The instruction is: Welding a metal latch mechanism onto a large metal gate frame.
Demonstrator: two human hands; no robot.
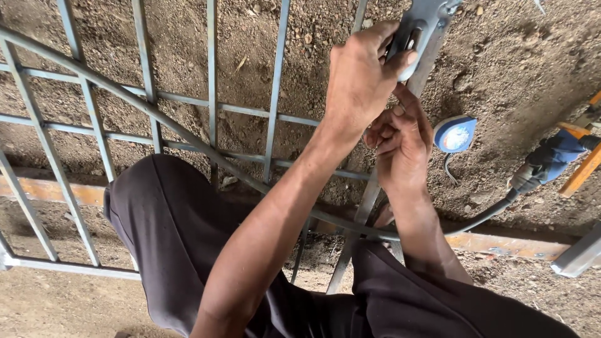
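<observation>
Two hands work at a grey metal bar (418, 44) near the top edge: the left hand (360, 78) has its grip pinched around it, and the right hand (400, 141) is curled shut just below, its contents hidden. A grille (150, 106) lies over dirt (513, 69). A round blue tape (455, 134) sits just right, beside a grey cable (488, 213).

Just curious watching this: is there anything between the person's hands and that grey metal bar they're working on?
Nothing visible. The left hand already grips the grey metal bar near its top end, and the right hand is curled right below it, against the same bar.
</observation>
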